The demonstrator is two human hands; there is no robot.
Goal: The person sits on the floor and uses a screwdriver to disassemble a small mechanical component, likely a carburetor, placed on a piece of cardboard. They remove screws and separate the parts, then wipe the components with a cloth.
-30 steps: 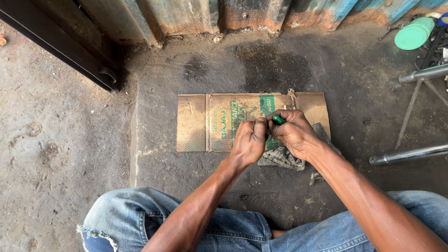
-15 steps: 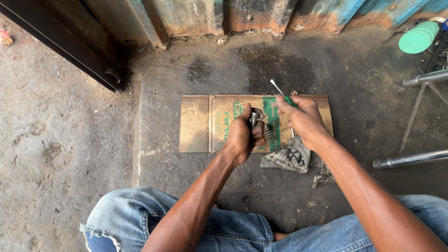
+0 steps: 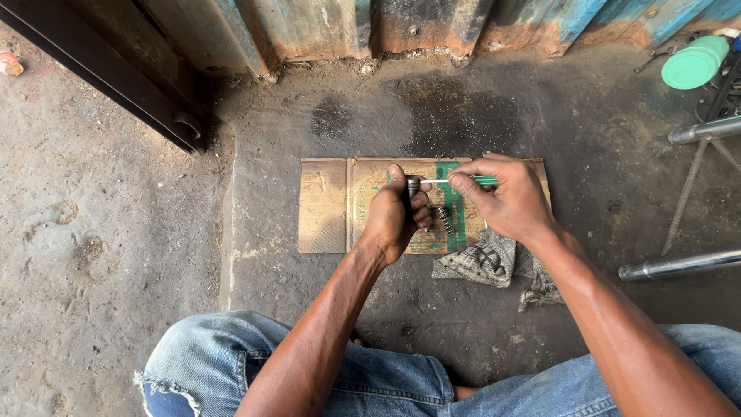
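My left hand (image 3: 397, 216) is closed around a small dark metal part (image 3: 414, 185), held upright above a flattened cardboard sheet (image 3: 332, 205). My right hand (image 3: 509, 199) pinches a thin green-handled screwdriver (image 3: 463, 181), lying level with its tip against the top of the metal part. A small coil spring (image 3: 444, 220) rests on the cardboard between my two hands.
A dirty checked rag (image 3: 482, 262) lies at the cardboard's near right corner. Metal tube legs (image 3: 679, 264) stand at the right, with a green round lid (image 3: 693, 66) at the far right. A dark steel beam (image 3: 100, 77) runs along the left. Rusty painted panels (image 3: 432, 23) back the concrete floor.
My hands rose from the cardboard. The left hand turned the metal part upright, and the right hand swung the screwdriver from pointing up to lying level against the part.
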